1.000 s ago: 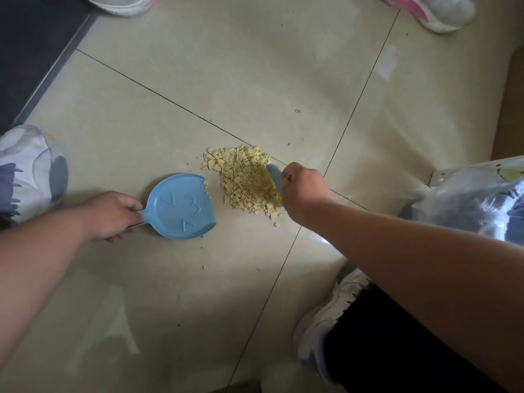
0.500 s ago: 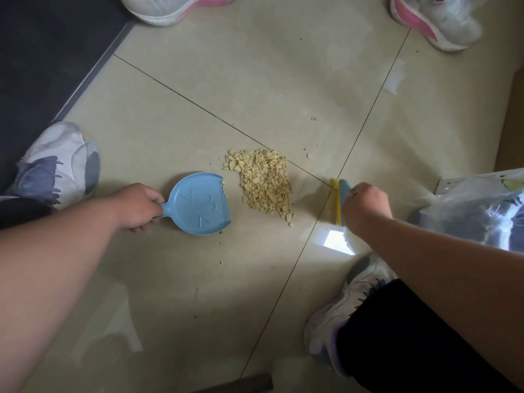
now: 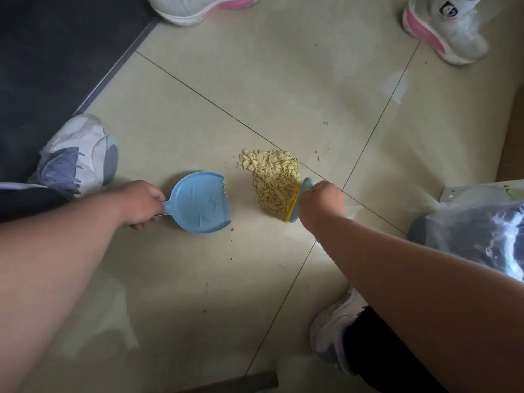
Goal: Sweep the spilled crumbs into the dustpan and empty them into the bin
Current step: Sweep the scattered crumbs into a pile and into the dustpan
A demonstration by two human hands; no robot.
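left hand (image 3: 140, 204) curled round the handle of the blue dustpan (image 3: 200, 202), lying flat on the tiled floor (image 3: 283, 80), open edge toward the crumbs (image 3: 272, 180), with a few bits at its lip. right hand (image 3: 321, 204) fisted on the small brush (image 3: 297, 201), yellow bristles touching the right edge of the pile, just beside the pan but apart from it. 4 shoes around; bagged bin (image 3: 476, 231) at right.
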